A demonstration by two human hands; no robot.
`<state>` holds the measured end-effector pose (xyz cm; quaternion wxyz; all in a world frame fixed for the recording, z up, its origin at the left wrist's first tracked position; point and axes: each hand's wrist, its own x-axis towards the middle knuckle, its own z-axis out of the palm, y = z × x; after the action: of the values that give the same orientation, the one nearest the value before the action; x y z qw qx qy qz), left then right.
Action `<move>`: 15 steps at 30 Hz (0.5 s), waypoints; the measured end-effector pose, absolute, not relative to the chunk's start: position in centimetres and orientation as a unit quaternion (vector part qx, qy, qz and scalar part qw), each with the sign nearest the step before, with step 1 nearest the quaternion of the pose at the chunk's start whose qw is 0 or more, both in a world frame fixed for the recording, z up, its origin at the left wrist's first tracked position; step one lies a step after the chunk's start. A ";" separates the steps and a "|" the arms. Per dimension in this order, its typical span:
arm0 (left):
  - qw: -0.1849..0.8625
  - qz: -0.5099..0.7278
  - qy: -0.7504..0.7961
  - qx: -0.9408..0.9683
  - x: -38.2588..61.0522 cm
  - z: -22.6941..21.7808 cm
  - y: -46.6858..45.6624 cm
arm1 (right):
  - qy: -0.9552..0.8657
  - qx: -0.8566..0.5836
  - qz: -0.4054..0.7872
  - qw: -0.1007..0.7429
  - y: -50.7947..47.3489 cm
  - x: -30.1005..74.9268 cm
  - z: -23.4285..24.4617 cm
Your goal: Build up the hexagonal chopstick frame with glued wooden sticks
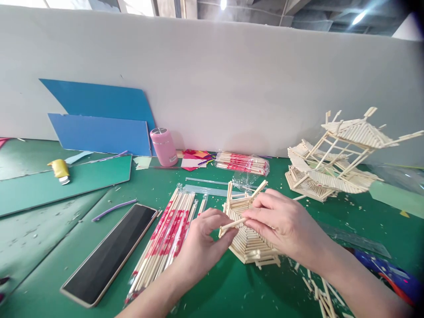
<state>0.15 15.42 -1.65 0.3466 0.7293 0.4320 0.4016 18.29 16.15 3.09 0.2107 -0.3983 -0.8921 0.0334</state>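
Between my two hands is a short wooden stick (pixel 234 224), cut like a piece of chopstick. My left hand (pixel 210 234) pinches its left end with thumb and fingers. The fingertips of my right hand (pixel 276 218) close on its other end. Just beneath and behind the stick lies a web-like wooden frame (pixel 253 242) built of many short sticks, with several pieces standing up at its rim. My fingers hide part of this frame, and I cannot tell whether the stick touches it.
Wrapped chopsticks (pixel 165 234) and a phone (pixel 111 254) lie to the left. A larger stick pavilion (pixel 351 154) stands at the right. Behind are a pink cup (pixel 164 147) and another chopstick pack (pixel 243 163). Loose stick pieces (pixel 321 293) and a blue tool (pixel 387 271) lie near my right forearm.
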 end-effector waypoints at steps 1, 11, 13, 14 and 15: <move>0.357 0.401 0.428 0.727 0.1 -1.6 15.5 | -0.892 -0.399 0.034 0.209 16.2 18.3 3.1; 0.389 0.373 0.408 0.737 -0.6 -2.0 16.2 | -0.844 -0.444 0.018 0.301 12.3 19.4 4.6; 0.389 0.365 0.407 0.741 -0.7 -2.1 16.3 | -0.823 -0.457 0.030 0.336 10.1 19.5 3.6; 0.390 0.361 0.407 0.743 -0.8 -2.1 16.4 | -0.808 -0.472 0.044 0.350 9.0 19.4 2.8; 0.391 0.356 0.406 0.745 -0.9 -2.1 16.4 | -0.800 -0.483 0.069 0.349 8.0 19.2 1.6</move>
<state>-0.85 16.42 -2.15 0.3910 0.7453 0.4060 0.3562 19.22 8.03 1.64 0.3494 -0.4829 -0.8000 0.0692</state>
